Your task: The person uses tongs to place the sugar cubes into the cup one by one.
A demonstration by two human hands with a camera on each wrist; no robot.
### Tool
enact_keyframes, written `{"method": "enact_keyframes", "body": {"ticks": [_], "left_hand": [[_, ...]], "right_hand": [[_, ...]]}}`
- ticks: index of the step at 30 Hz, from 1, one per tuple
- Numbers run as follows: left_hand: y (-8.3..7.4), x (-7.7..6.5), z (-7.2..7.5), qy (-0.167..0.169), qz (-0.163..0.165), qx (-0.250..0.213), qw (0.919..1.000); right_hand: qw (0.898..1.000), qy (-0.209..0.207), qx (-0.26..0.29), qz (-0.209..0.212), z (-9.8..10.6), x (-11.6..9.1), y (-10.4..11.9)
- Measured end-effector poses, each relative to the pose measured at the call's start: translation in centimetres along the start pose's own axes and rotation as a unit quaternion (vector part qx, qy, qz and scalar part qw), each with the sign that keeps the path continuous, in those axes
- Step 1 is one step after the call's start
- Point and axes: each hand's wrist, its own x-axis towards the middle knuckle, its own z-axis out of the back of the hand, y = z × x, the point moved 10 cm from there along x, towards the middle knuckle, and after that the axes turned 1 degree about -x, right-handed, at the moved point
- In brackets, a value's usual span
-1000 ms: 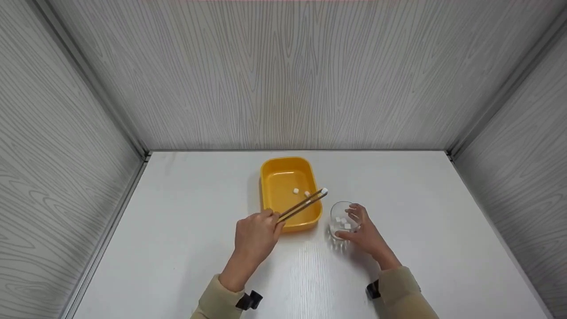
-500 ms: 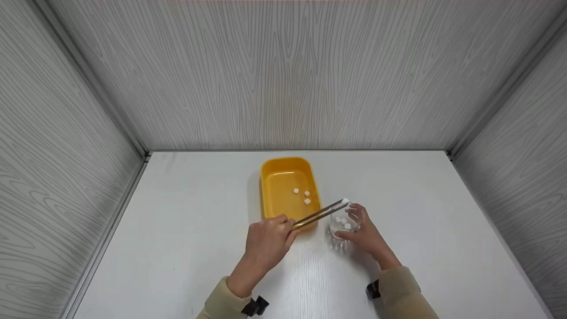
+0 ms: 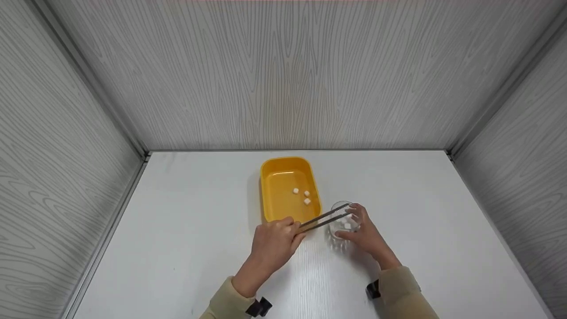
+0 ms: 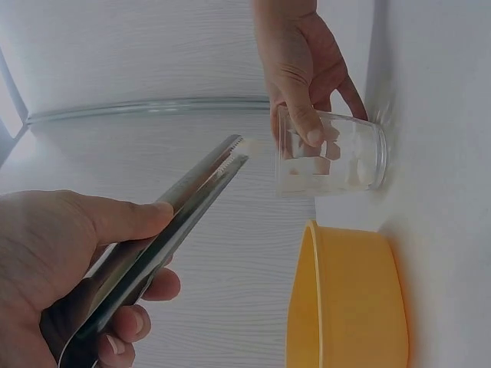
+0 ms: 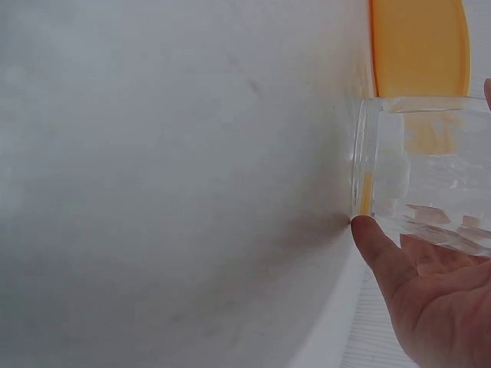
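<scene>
My left hand [image 3: 275,244] grips metal tongs [image 3: 325,215], their tips over the mouth of a clear glass [image 3: 335,227]. The two arms of the tongs stand apart in the head view, with no cube seen between them. In the left wrist view a pale, blurred shape shows at the tips of the tongs [image 4: 184,222]. My right hand [image 3: 365,235] holds the upright glass from the right side, thumb low at its base. Several white cubes lie at the bottom of the glass. Three white cubes [image 3: 307,201] sit in the yellow tray [image 3: 264,190].
The yellow tray stands just left of the glass on the white table [image 3: 199,199]. Wood-grain panels [image 3: 283,79] enclose the table at the back and both sides. A black wrist strap shows at each sleeve.
My left hand has moved right, carrying the tongs from above the tray to the glass. The cube at their tips no longer shows there in the head view. The right hand stays put.
</scene>
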Motion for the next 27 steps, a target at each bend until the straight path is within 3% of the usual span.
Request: {"method": "enact_keyframes", "body": {"ticks": [6, 13, 27], "left_hand": [[1.0, 0.0, 0.1, 0.002, 0.024, -0.019, 0.9995], [2.4, -0.3, 0.7, -0.003, 0.042, 0.005, 0.9991], [5.8, -1.1, 1.0, -0.001, 0.099, 0.006, 0.9951]], "right_hand": [[1.0, 0.002, 0.013, 0.017, 0.0, 0.1, 0.2], [1.0, 0.002, 0.006, 0.022, 0.0, 0.1, 0.3], [1.0, -0.002, 0.003, 0.02, 0.1, 0.0, 0.2]]}}
